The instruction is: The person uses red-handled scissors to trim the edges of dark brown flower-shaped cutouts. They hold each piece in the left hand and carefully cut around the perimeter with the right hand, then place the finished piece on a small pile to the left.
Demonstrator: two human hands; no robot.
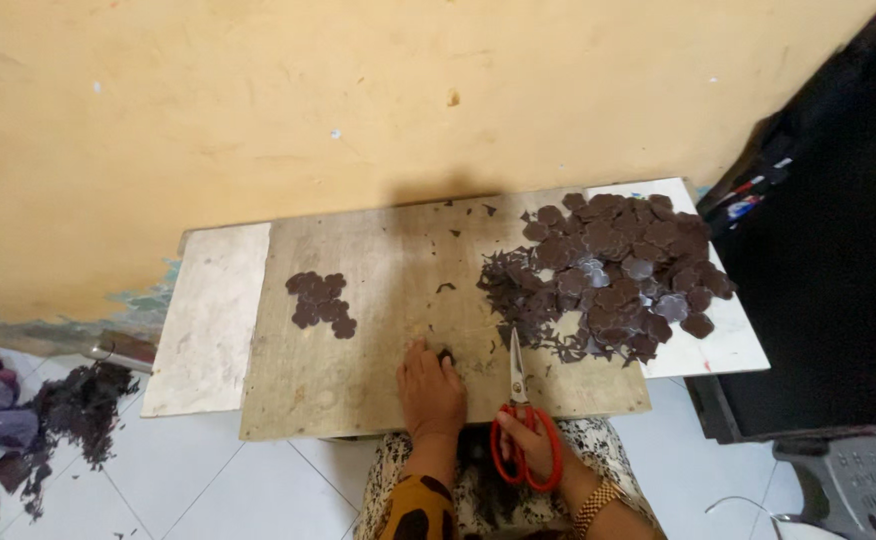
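While red-handled scissors (521, 420) are being gripped by the right hand (533, 450) through the loops, their blades closed and pointing away from the person across the wooden board (378, 290), a small dark piece (446, 356) is being pressed flat onto that board by the fingers of the left hand (431, 388), just to the left of the blades. Judged from how the pieces are lying, the cutting appears to be only in its early part. A small cluster of dark brown lobed cut-outs (320, 302) is being kept on the board well to the left of the scissors, about a dozen as far as can be counted, and these are being taken as the finished ones. A far larger heap of dark brown rounded pieces (613, 275) is being held on the right end of the table (733, 345), beyond and to the right of the scissor tips, and much of it looks to be waiting. Jagged dark offcuts (518, 300) are being left strewn just beyond the blades, and more dark scraps (78, 405) are being gathered on the tiled floor (208, 490), far to the left of the scissors and below the table's edge.
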